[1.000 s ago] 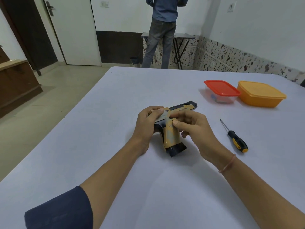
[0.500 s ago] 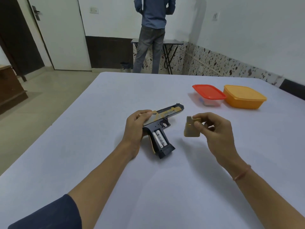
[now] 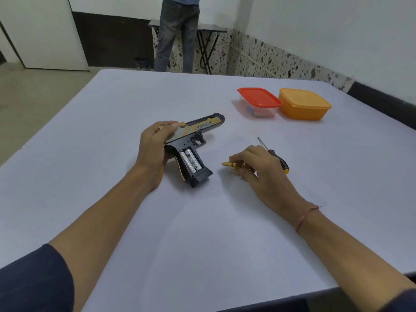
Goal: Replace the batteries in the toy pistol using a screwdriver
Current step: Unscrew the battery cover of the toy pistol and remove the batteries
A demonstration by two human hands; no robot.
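Observation:
The black and gold toy pistol [image 3: 198, 136] lies on its side on the white table [image 3: 202, 233]. Its grip compartment is uncovered and two white batteries [image 3: 190, 162] sit inside. My left hand [image 3: 155, 147] holds the rear of the pistol's slide. My right hand [image 3: 256, 170] presses the gold battery cover [image 3: 228, 164] down at the table surface, just right of the grip. The screwdriver [image 3: 278, 160], black and yellow handled, lies on the table just behind my right hand, partly hidden by it.
A clear box with a red lid [image 3: 258, 101] and an orange lidded box [image 3: 304, 104] stand at the far right. A person [image 3: 177, 30] stands at a small folding table [image 3: 202, 32] by the back wall. The table's near edge is at bottom right.
My right hand pulled the gold cover off the grip, carried it right and lowered it to the table. The batteries are now exposed. My left hand kept its hold on the pistol.

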